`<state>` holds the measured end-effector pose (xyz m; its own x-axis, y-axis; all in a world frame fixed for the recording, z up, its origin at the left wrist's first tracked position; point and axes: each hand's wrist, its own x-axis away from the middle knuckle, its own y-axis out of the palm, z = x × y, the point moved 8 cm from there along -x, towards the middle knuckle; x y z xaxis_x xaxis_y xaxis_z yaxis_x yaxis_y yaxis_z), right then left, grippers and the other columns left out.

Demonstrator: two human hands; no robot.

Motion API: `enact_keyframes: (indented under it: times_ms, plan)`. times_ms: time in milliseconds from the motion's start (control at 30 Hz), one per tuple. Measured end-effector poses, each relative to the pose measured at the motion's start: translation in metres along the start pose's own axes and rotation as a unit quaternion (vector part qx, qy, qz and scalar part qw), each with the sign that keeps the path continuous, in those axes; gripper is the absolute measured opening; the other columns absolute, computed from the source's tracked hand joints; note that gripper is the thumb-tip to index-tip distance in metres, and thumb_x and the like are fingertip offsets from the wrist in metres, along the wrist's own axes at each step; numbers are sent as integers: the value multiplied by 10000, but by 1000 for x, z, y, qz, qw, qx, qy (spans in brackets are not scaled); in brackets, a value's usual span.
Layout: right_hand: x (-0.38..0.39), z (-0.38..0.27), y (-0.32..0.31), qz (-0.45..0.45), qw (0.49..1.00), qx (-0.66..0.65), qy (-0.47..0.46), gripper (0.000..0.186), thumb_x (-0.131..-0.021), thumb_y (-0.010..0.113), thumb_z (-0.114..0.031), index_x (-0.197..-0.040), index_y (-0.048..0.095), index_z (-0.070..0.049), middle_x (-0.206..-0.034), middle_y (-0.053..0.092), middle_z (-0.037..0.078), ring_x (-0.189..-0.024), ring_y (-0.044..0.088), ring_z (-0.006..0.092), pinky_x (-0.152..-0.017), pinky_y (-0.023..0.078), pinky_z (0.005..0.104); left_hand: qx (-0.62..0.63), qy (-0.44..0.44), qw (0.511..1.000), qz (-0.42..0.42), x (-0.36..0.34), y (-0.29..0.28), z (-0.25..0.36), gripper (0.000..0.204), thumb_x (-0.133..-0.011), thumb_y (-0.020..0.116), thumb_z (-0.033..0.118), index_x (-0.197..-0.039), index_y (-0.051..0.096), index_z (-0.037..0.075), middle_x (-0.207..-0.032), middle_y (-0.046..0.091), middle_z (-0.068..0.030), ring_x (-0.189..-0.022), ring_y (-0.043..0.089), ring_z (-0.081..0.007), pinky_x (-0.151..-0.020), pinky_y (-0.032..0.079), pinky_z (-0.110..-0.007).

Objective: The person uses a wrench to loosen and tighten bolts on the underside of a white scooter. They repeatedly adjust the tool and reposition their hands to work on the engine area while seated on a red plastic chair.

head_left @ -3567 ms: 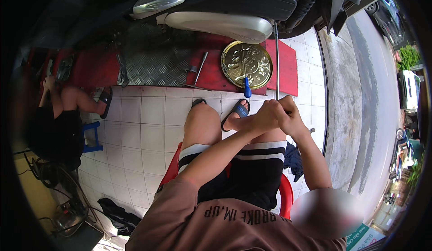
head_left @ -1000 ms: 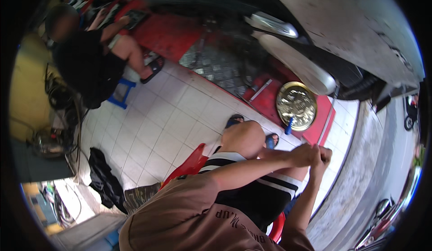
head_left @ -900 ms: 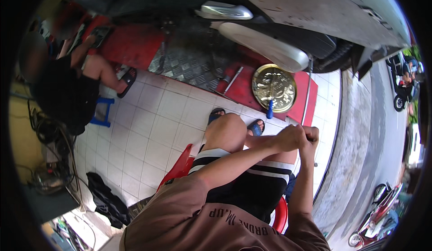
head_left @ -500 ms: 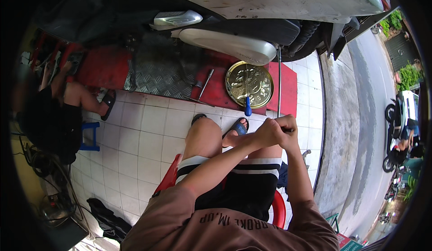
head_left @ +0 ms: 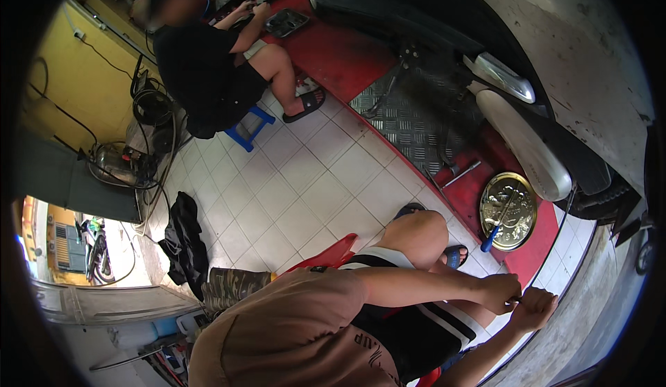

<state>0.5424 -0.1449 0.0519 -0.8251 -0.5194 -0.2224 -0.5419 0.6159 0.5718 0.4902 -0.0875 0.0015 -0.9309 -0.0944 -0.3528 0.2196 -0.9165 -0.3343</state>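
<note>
Close together above my knees, my left hand (head_left: 499,294) and my right hand (head_left: 536,309) are both closed on the handle end of a long metal rod wrench (head_left: 567,210). A dark bit of its handle shows between them; most of it is hidden by my fingers. The rod's far end reaches the silver cover (head_left: 525,144) low on the scooter's side. Beyond my hands, a round gold-coloured tray (head_left: 511,243) sits on the red platform. Across the tray lies a screwdriver with a blue handle (head_left: 490,239).
A metal socket wrench (head_left: 461,174) lies on the red lift platform (head_left: 326,47), beside a diamond-plate panel (head_left: 399,127). At the far left another person in black sits on a blue stool (head_left: 250,129), hands at a small dark tray (head_left: 286,22). Black cloth (head_left: 184,238) lies on the tiles.
My view has swung left, so the scooter and tray now appear farther right, and the other person shows more fully. Both hands stay closed together on the wrench.
</note>
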Motion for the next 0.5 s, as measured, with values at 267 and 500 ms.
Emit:
enact_keyframes:
  times_ms: [267,500]
  plan:
    - [-1,2,-8,106,982,152,21,436,-972,510,-248,-606,308,-125,-524,229,-17,-470,245,93,-471,188,290,71,15,997,40,-6,8,-7,129,-607,580,86,-585,479,8,-516,500,-165,-479,495,-351,-468,367,-423]
    - [6,16,-23,111,946,304,-4,299,-936,627,-285,-809,474,-62,-714,469,7,-673,458,97,-605,400,265,224,46,969,94,-5,-12,13,198,-709,635,139,-856,531,57,-713,578,-79,-642,564,-238,-566,418,-365]
